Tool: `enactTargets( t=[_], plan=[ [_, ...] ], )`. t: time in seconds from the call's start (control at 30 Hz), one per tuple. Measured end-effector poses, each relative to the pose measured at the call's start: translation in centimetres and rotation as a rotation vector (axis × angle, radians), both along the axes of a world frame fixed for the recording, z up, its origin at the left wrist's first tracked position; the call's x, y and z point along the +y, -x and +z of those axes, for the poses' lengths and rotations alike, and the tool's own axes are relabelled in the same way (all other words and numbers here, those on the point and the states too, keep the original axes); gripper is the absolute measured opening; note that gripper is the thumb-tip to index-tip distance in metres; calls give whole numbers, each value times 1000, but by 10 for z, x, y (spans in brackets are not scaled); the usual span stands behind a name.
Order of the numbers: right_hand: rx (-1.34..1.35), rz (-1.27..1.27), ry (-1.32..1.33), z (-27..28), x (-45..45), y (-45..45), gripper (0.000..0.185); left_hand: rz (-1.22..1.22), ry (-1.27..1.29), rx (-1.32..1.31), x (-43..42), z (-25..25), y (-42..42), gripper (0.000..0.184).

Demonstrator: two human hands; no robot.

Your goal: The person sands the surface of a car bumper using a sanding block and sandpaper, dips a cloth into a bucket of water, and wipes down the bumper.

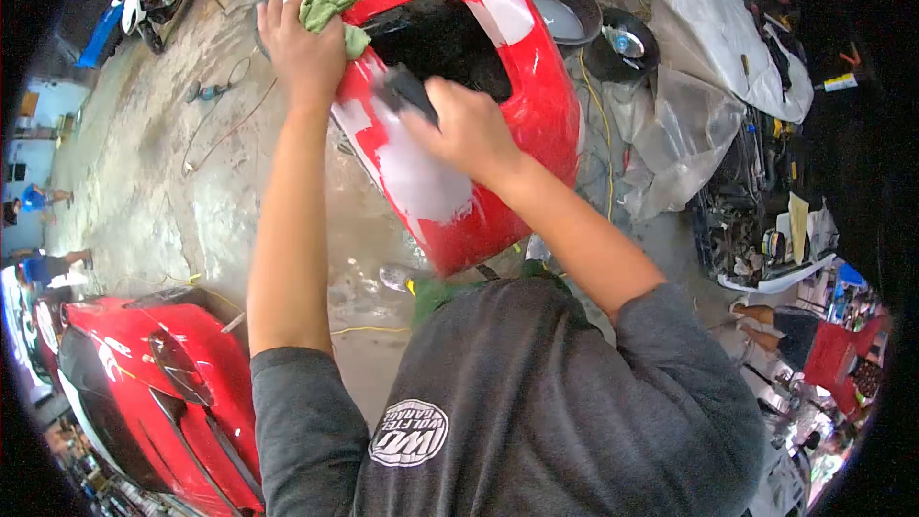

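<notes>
A red car body panel (550,115) with a large dark window opening stands in front of me. Pale grey sanded patches (421,177) mark its left edge and upper right. My left hand (304,53) is at the upper left edge of the panel, holding a crumpled green cloth (330,11) by the thumb side. My right hand (474,134) grips a dark sanding block (410,96), slightly blurred, against the grey strip beside the opening. The block's underside is hidden.
A black basin of water (560,14) and a second dark tub (620,46) stand beyond the panel. Plastic sheeting (684,129) covers parts at right. A yellow cord (601,120) crosses the floor. A red car (172,373) is at lower left; a person (828,349) is at right.
</notes>
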State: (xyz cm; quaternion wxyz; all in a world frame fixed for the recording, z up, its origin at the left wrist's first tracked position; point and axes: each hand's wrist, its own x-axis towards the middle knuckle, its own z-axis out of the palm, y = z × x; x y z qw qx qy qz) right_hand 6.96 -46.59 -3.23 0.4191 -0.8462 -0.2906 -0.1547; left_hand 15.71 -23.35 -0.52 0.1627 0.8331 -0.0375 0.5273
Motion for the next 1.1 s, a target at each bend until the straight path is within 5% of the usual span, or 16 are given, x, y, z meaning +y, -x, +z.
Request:
enactTargets(
  t=[0.17,0.27,0.53,0.87,1.1],
  plan=[
    [235,35,-39,-46,-67,69,35,-228,-20,405,6,29,5,27],
    [478,-191,-155,-56,-97,86,33,-159,-159,428,-8,25,22,25],
    [478,-158,-235,-100,-223,81,28,-102,-165,369,-93,-23,131,26],
    [587,-117,-141,-79,-349,47,24,154,-302,554,-197,-147,259,31],
    [599,-147,-22,-112,-398,63,28,252,-87,760,-227,-133,282,31]
  ],
)
